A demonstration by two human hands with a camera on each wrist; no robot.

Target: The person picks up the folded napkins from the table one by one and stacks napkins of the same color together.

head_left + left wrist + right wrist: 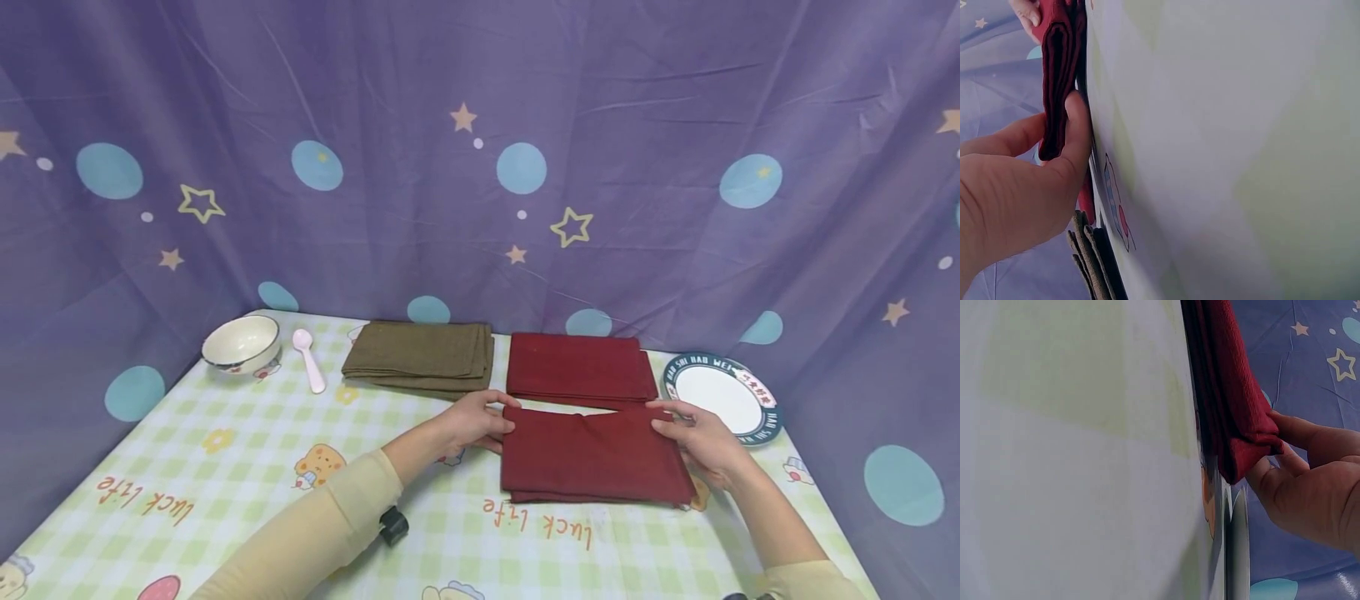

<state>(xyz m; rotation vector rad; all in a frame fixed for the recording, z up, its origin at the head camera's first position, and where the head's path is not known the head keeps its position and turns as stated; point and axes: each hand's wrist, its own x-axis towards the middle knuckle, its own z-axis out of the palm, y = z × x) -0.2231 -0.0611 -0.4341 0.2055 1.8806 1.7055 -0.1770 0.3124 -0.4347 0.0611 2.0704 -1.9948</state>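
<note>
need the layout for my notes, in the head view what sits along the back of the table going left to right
bowl → white spoon → folded olive-brown cloth → folded dark red cloth → plate with a dark lettered rim. The second red cloth, held at its ends by both hands, lies nearer, in front of that row.

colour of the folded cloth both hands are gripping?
Dark red folded cloth, clearest in the head view.

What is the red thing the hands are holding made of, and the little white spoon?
The folded red cloth looks like woven fabric, matte: the right wrist view shows a fine weave and soft layered folds. The left hand and right hand pinch its ends. The white spoon looks like smooth plastic or ceramic; its slight shine leaves that open.
</note>
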